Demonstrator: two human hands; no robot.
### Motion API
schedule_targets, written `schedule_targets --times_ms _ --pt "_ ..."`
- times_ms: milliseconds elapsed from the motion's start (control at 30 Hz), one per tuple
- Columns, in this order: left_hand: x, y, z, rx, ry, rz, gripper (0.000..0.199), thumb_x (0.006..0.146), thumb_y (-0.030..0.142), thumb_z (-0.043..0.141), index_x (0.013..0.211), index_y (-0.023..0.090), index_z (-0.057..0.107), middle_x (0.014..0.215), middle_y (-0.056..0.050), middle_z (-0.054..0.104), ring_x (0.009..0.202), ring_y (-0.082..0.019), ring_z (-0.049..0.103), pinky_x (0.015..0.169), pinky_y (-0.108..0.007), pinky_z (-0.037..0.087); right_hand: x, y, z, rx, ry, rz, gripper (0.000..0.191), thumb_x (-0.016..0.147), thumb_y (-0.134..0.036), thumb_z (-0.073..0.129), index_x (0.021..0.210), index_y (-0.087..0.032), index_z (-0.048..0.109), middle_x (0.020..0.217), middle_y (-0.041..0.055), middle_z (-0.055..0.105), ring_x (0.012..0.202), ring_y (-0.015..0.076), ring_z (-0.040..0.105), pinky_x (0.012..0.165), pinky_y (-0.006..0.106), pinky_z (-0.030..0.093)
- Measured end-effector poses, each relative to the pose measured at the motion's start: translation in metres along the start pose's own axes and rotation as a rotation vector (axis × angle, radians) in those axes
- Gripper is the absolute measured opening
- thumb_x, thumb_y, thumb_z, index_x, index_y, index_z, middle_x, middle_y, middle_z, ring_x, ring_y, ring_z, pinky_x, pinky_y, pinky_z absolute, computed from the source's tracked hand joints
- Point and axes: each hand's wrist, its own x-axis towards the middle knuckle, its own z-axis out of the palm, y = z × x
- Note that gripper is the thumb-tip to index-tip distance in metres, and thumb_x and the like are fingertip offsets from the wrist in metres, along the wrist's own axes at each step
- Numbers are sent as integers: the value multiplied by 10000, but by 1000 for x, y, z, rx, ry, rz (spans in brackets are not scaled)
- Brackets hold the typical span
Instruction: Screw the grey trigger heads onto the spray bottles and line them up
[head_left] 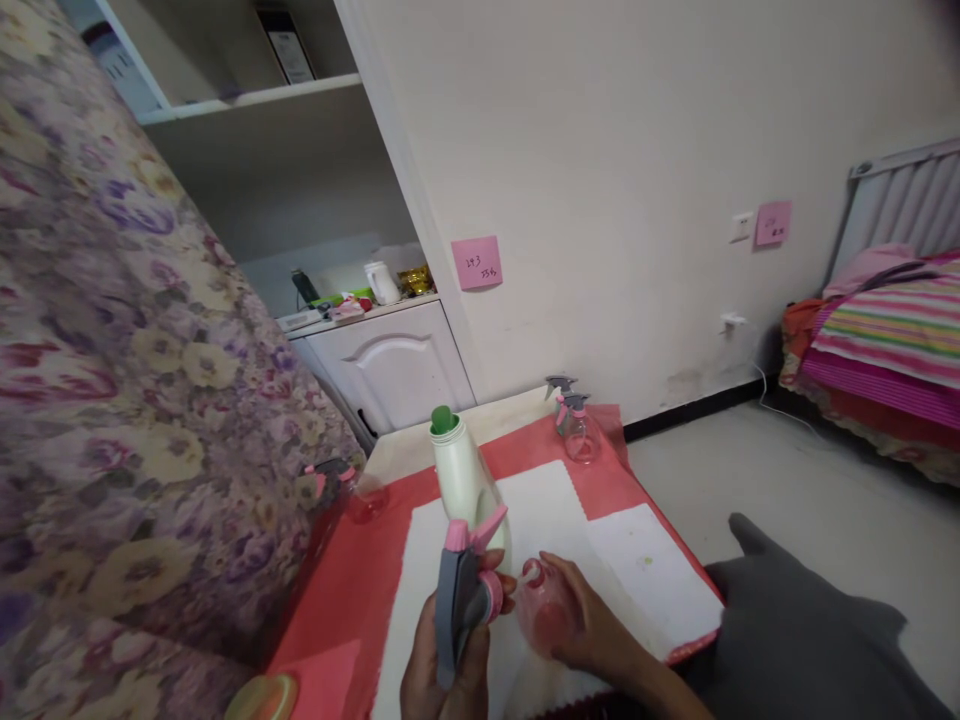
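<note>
- In the head view, your left hand (450, 655) is closed around 1 grey-and-pink plastic trigger spray head (454, 600), its pink nozzle end up and its ribbed pink collar facing right.
- Your right hand (600, 620) is curled around 1 small, rounded, see-through pink plastic bottle (550, 612); its open neck is near the collar but apart from it.
- Just beyond the spray head, 1 tall pale green plastic bottle (459, 470) with a darker green piece at its mouth stands on the table.
- Under your work you have a white cloth with a scalloped edge (431, 550), laid over a red table covering (337, 590); a white sheet with small yellowish marks (649, 575) lies to the right.
- At the far right corner of the table stands 1 clear spray bottle with a grey-and-pink trigger (582, 440), with 1 more grey trigger top (559, 384) behind it.
- To your left, 1 clear spray bottle with a pink collar (366, 498) is beside the floral curtain (172, 420).
- At the bottom left, you can see part of a round yellowish object (262, 698).
</note>
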Motion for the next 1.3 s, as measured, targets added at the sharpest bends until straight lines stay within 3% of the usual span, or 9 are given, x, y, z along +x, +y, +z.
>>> schedule_targets --times_ms 267,633,967,1300 --pt "10 -7 9 19 -101 -12 431 736 477 719 1067 204 680 1100 -71 738 958 -213 689 865 -301 545 0 -3 0 21 5 8 846 598 -137 704 1383 -242 407 1419 99 511 1333 297 460 1137 463 365" --pt "25 -52 16 112 -327 -55 372 804 423 657 1114 217 642 1247 -89 681 1156 -254 625 1000 -371 493 2 -1 -2 -19 -20 3 883 578 -104 692 1388 -255 375 1436 98 470 1353 302 428 1157 493 315" --pt "28 -64 22 106 -356 -82 331 813 422 646 1075 220 649 1212 -92 700 1120 -255 643 970 -368 509 3 11 0 -29 -13 -77 878 613 -128 731 1394 -252 349 1440 122 445 1356 298 422 1158 491 318" --pt "31 -75 23 150 -345 -40 293 800 378 645 1039 210 624 1131 -82 714 1038 -244 662 941 -372 505 4 0 -1 -10 -37 -77 853 623 -108 704 1393 -232 358 1451 144 442 1367 309 410 1164 524 293"
